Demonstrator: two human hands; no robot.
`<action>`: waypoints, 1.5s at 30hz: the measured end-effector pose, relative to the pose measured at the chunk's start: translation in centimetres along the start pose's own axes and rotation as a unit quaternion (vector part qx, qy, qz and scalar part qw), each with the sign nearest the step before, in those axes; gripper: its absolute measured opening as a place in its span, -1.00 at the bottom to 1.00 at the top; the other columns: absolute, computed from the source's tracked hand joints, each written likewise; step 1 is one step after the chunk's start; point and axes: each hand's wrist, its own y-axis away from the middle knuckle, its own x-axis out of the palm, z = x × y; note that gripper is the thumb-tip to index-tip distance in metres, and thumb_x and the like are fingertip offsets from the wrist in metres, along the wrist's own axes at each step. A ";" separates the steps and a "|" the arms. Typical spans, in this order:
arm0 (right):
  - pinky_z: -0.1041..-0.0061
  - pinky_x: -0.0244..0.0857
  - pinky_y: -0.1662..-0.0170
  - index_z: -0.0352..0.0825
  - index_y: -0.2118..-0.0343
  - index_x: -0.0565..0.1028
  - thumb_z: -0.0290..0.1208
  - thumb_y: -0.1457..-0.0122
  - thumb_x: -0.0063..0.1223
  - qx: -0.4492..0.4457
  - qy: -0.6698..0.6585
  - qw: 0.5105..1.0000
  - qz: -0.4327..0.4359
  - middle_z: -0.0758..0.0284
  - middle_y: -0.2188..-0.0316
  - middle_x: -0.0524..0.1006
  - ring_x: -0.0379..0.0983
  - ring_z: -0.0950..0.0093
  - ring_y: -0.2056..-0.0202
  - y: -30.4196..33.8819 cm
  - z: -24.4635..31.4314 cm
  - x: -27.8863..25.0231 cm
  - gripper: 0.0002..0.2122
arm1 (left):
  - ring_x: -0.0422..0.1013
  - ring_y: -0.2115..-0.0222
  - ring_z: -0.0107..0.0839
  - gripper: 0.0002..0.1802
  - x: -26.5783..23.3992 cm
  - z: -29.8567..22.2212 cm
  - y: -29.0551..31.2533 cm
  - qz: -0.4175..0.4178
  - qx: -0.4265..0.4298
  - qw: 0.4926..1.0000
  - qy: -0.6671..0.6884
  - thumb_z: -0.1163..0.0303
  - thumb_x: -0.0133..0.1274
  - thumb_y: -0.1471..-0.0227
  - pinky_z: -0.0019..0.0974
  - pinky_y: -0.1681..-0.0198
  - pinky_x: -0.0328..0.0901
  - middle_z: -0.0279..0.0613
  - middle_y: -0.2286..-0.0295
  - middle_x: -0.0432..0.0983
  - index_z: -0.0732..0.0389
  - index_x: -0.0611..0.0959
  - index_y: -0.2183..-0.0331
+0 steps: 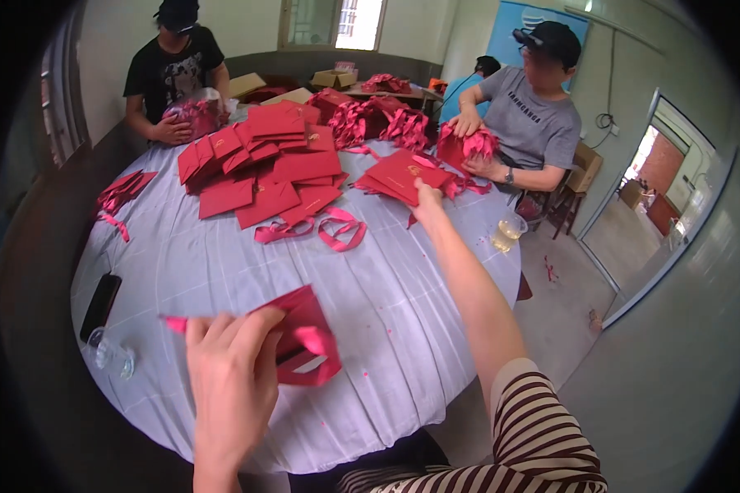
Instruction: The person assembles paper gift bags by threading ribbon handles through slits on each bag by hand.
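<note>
Near the front of the table, my left hand point(234, 366) is closed on the upper edge of a red paper gift bag point(314, 316). The bag is tilted with its mouth spread, and pink ribbon shows at its opening. My right arm reaches far across to the right, where my right hand point(426, 200) pinches the near edge of flat red gift bags point(401, 174) lying in a small stack. The fingers under that edge are hidden. Left of the stack, loose loops of red ribbon point(343, 230) rest on the cloth.
A big heap of red bags point(259, 164) covers the table's far middle, with ribboned bundles point(378, 122) behind. A cup of yellowish liquid point(508, 233) stands at the right edge; a clear cup point(111, 355) and black case point(101, 306) at the left. Two people handle bags across the table.
</note>
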 end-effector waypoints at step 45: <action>0.42 0.25 0.35 -0.38 0.50 0.57 -0.34 -0.02 0.06 -0.273 0.635 0.436 0.577 0.18 0.56 0.42 0.39 0.42 0.44 30.9 12.9 10.0 -0.81 | 0.37 0.42 -0.16 -0.62 4.1 0.5 -0.8 0.037 0.035 0.997 0.066 0.65 0.12 0.18 -0.26 0.27 0.14 -0.12 0.42 0.54 0.26 0.38 0.26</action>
